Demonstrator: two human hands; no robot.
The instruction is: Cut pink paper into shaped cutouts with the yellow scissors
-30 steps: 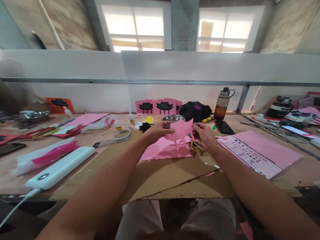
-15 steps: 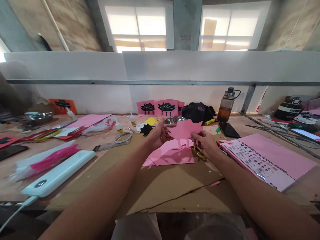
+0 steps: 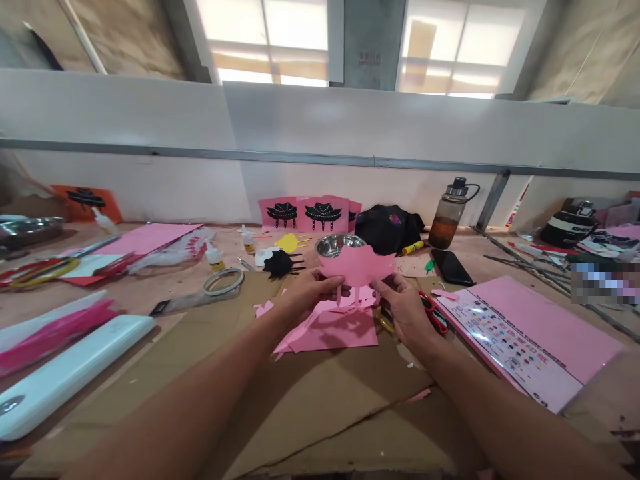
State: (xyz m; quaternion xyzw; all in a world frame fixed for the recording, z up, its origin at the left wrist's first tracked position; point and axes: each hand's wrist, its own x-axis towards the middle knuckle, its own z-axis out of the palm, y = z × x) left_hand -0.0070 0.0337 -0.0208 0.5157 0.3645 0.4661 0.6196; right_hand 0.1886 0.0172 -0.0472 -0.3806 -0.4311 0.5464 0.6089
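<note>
A pink paper cutout [image 3: 357, 265], shaped with a wavy top and thin strips hanging below, is held upright between both hands. My left hand [image 3: 317, 290] pinches its lower left part, and my right hand [image 3: 397, 300] pinches the lower right. Beneath it, pink sheets and scraps [image 3: 335, 330] lie on brown cardboard [image 3: 320, 413]. Yellow-handled scissors [image 3: 385, 320] show partly beside my right hand. Behind the cutout stands a metal bowl [image 3: 330, 245], with a black cutout [image 3: 281, 265] and a yellow cutout [image 3: 291, 241] to its left.
Pink cards with black shapes [image 3: 305, 212] lean on the wall. A bottle [image 3: 447, 217], a phone [image 3: 451, 267] and a pink paper pack [image 3: 530, 333] are at the right. Glue bottles [image 3: 214, 257], a tape ring [image 3: 223, 281] and a white device [image 3: 75, 373] are at the left.
My left hand has moved down from the cutout's upper left to its lower left edge. The cutout now faces the camera more squarely, and the view has shifted.
</note>
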